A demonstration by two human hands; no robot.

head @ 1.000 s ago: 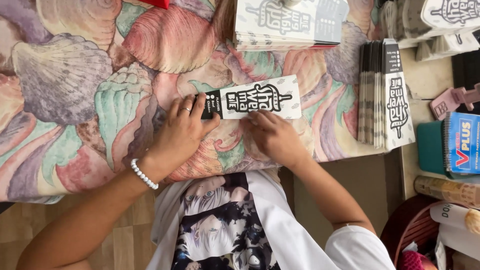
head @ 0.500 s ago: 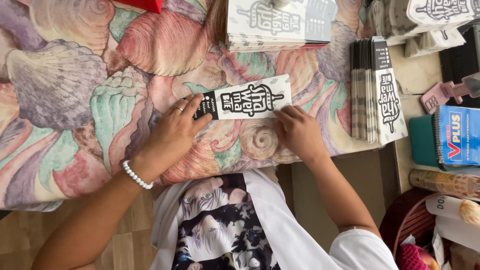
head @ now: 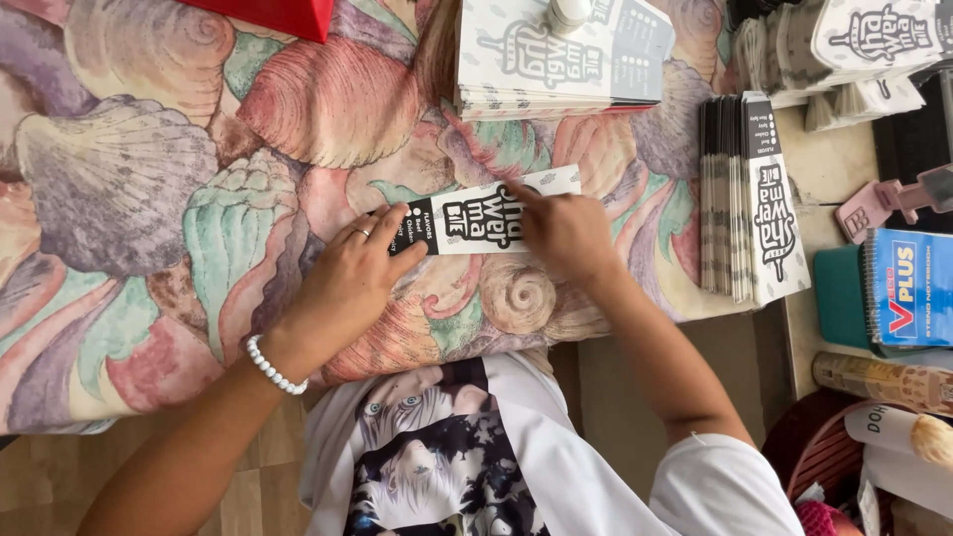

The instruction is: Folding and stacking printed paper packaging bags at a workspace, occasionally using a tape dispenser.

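1. Nearest to us, our left hand [head: 347, 283] lies flat and spread, its fingertips pinning the black end of a flat printed carton sleeve [head: 476, 213] against the shell-patterned cloth [head: 129, 189] on the worktop.
2. Our right hand [head: 566, 233] rests on the white end of the same sleeve, fingers loosely bent and pressing down; neither hand grips it, both only press.
3. The sleeve lies flat between the two hands, so we judge it is being creased or flattened and is not yet set with the others.
4. To the right, a row of folded sleeves [head: 745, 208] stands on edge, which looks like finished work.
5. Farther off, a stack of flat printed sheets [head: 556, 55] waits, so we judge a good deal is left.
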